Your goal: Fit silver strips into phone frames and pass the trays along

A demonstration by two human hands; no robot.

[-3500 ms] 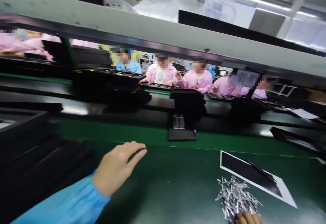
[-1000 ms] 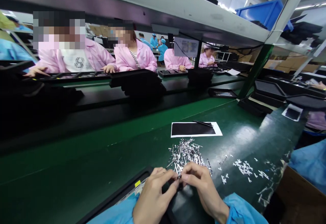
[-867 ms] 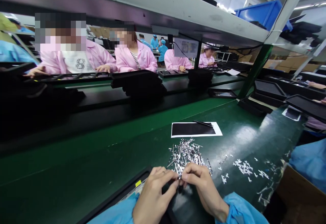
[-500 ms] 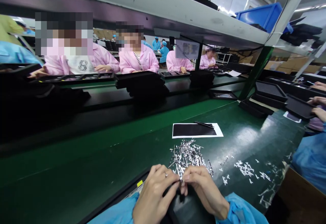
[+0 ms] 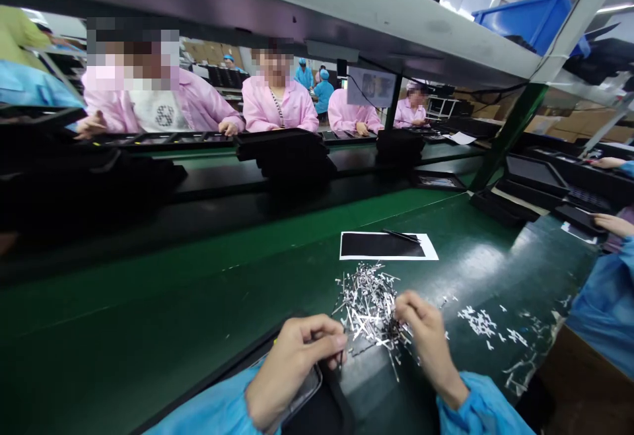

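My left hand (image 5: pixel 300 362) is closed in a pinch, with a thin dark strip (image 5: pixel 341 354) hanging from the fingertips. Below it lies a black tray (image 5: pixel 333 408) holding a flat piece with a pale rim, mostly covered by the hand and sleeve. My right hand (image 5: pixel 424 333) reaches to the right side of a heap of small silver and black strips (image 5: pixel 364 300), its fingers pressed together; whatever is in them is hidden. Behind the heap, a black sheet with a white border (image 5: pixel 366 245) lies flat, and black tweezers (image 5: pixel 401 235) rest on it.
Small white scraps (image 5: pixel 476 321) are scattered to the right on the green table (image 5: pixel 277 270). Black tray stacks (image 5: pixel 287 154) line the far side, where people in pink work. A shelf (image 5: pixel 317 6) hangs overhead, carried by a green post (image 5: pixel 510 134). A co-worker's blue sleeve (image 5: pixel 601 316) is at right.
My hands, together over the tray before, are now apart. The right has moved right and away from me to the heap; the left stays above the tray. The view has shifted slightly.
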